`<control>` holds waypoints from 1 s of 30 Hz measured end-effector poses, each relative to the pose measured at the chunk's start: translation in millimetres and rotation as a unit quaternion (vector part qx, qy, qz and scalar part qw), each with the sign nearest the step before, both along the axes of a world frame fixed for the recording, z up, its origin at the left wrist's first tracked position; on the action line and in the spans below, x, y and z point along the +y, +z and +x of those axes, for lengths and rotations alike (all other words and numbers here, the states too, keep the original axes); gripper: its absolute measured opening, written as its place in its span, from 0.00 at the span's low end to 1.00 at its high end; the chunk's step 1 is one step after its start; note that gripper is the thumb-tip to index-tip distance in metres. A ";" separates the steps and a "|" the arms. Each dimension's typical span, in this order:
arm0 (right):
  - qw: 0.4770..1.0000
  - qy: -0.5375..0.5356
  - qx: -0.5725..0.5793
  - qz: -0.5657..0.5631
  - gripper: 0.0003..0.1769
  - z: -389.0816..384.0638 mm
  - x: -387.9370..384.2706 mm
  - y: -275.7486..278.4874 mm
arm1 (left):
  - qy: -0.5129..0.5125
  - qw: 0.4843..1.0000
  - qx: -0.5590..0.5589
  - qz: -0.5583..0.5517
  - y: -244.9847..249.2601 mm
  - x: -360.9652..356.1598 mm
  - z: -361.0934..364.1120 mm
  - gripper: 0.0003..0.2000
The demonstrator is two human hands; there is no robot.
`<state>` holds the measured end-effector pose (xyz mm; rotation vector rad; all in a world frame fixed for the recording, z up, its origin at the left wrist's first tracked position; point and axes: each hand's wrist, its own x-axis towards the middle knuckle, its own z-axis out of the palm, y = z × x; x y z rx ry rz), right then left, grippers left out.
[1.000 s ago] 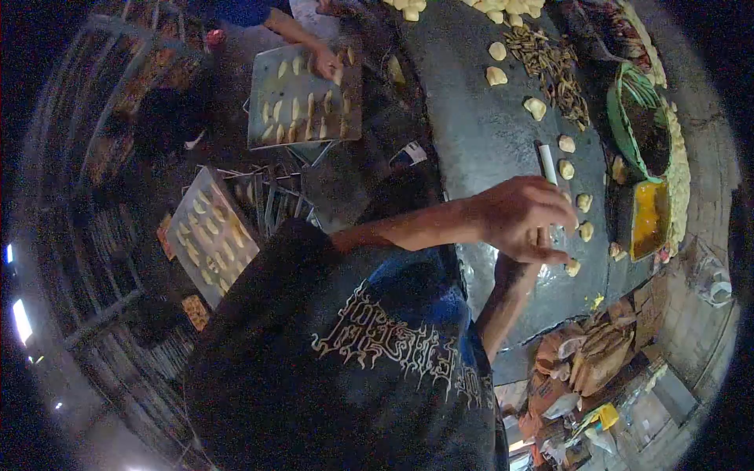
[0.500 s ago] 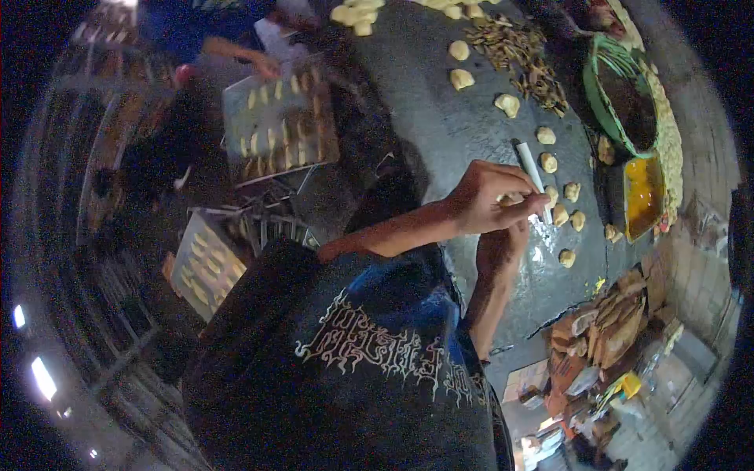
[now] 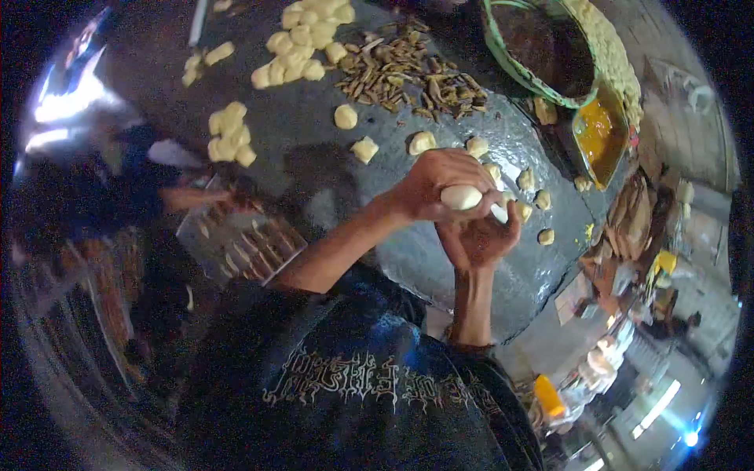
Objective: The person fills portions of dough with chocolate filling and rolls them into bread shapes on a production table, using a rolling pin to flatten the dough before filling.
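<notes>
Both my hands are together over the dark work table (image 3: 440, 263). In my left hand (image 3: 448, 174), the fingers are closed around a smooth, oval piece of pale dough (image 3: 461, 197). Just below and to the right, my right hand (image 3: 481, 239) has its fingers curled up around the short visible end of a white rod (image 3: 499, 212); the rest is hidden by the hands. Several dough pieces lie beyond and beside my hands, among them a ball (image 3: 345, 117) and a lump (image 3: 422, 143).
Brown filling strips (image 3: 408, 74) are heaped behind the dough pieces. A green-rimmed basket (image 3: 503, 59) and a tray of yellow liquid (image 3: 601, 141) stand at the right. Larger dough clumps (image 3: 302, 39) lie farther back. A co-worker's arm (image 3: 192, 196) reaches over a baking tray (image 3: 236, 243) at left.
My view has turned, shifting the table leftward and the baking tray lower. My hands have drawn closer together. The rod, seen lengthwise before, shows only a short end, and the dough oval is more exposed.
</notes>
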<state>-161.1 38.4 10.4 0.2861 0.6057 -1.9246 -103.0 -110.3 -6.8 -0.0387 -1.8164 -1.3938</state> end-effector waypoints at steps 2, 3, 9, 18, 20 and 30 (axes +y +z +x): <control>0.996 -0.007 0.092 0.008 0.33 -17.9 -1.6 -25.6 | -0.074 0.995 -0.014 -0.064 -7.9 -23.9 -21.4 0.11; 0.984 -0.012 0.173 0.044 0.32 -24.2 -1.4 -32.9 | -0.119 0.989 -0.024 -0.088 -23.6 -29.7 -33.9 0.14; 0.945 0.042 0.316 0.068 0.22 -119.9 -43.9 45.5 | -0.051 0.998 -0.048 -0.004 10.0 -71.7 -63.6 0.38; 0.331 0.135 0.838 0.412 0.18 -322.0 -198.1 25.6 | 0.090 0.967 -0.240 0.004 -81.3 -142.9 -23.1 0.15; 0.101 0.123 0.912 0.377 0.16 -377.4 -228.5 -25.1 | 0.089 0.962 -0.257 0.005 -90.8 -148.5 -23.3 0.13; 0.062 0.336 0.864 0.371 0.21 -386.0 -292.9 -112.1 | 0.110 0.952 -0.283 0.035 -97.0 -163.1 -20.5 0.08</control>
